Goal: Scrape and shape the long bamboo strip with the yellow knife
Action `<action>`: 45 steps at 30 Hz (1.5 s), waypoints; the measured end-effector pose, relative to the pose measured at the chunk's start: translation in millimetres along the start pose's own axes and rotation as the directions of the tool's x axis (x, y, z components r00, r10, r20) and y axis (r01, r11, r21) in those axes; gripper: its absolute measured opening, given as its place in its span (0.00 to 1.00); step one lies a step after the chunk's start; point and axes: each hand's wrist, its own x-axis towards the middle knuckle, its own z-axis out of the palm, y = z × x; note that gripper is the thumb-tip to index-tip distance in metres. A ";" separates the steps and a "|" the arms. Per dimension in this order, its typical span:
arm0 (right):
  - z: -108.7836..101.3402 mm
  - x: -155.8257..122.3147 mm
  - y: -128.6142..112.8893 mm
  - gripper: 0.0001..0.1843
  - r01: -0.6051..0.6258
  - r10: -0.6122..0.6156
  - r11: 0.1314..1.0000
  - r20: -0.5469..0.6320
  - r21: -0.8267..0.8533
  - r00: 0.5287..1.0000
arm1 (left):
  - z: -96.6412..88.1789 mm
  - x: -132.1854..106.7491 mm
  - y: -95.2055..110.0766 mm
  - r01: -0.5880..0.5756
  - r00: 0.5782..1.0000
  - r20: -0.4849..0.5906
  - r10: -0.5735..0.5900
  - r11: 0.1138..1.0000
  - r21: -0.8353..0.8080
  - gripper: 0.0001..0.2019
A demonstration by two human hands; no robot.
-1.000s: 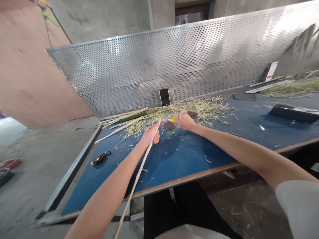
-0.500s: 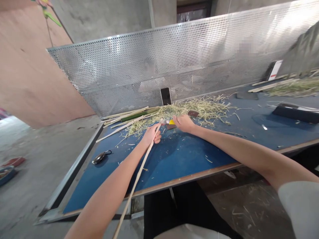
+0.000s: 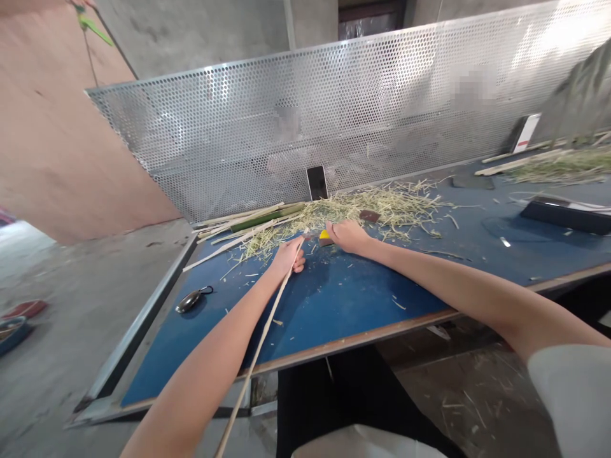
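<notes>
My left hand (image 3: 287, 256) is closed around a long pale bamboo strip (image 3: 261, 343). The strip's upper end pokes out past my fingers, and its long tail slants down toward me over the table edge. In my right hand (image 3: 350, 236), just to the right, is a yellow-handled knife (image 3: 325, 235); its blade points left at the strip's end, though blur hides whether they touch. Curly pale shavings (image 3: 396, 207) heap up behind both hands. Left of the heap lie several pale strips (image 3: 224, 247) and a green bamboo piece (image 3: 267, 218).
The blue tabletop (image 3: 334, 305) ends behind at a perforated metal panel (image 3: 238, 140). A phone (image 3: 317, 182) leans there. A dark oval object with a loop (image 3: 191, 300) lies at left, a brown flat piece (image 3: 369, 216) on the shavings, and a black case (image 3: 566, 215) at right.
My right hand has shifted slightly left with the knife, and the blade's angle looks different. The left hand and strip have moved only slightly to the left.
</notes>
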 end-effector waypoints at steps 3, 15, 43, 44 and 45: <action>-0.4 5.3 8.0 0.30 -0.114 0.112 0.989 0.029 0.090 0.993 | 1.7 -4.1 2.4 0.022 1.000 0.010 -0.023 0.999 0.035 0.14; -14.8 -1.4 31.9 0.41 -0.245 0.263 0.957 -0.116 0.153 0.958 | 16.1 -13.8 -5.4 -0.057 0.997 0.052 0.048 0.982 0.182 0.19; -6.0 -14.2 -15.2 0.28 0.092 -0.092 0.996 0.020 -0.021 0.996 | 1.3 -8.3 0.3 -0.110 0.988 -0.085 0.126 0.979 0.169 0.18; -6.3 -14.3 -16.3 0.30 0.084 -0.084 0.996 0.016 -0.018 0.996 | 1.9 -8.9 -0.6 -0.106 0.990 -0.073 0.119 0.981 0.164 0.17; -6.9 -14.5 -17.1 0.31 0.074 -0.074 0.997 0.012 -0.015 0.997 | 2.5 -9.7 -1.2 -0.099 0.992 -0.058 0.109 0.982 0.160 0.16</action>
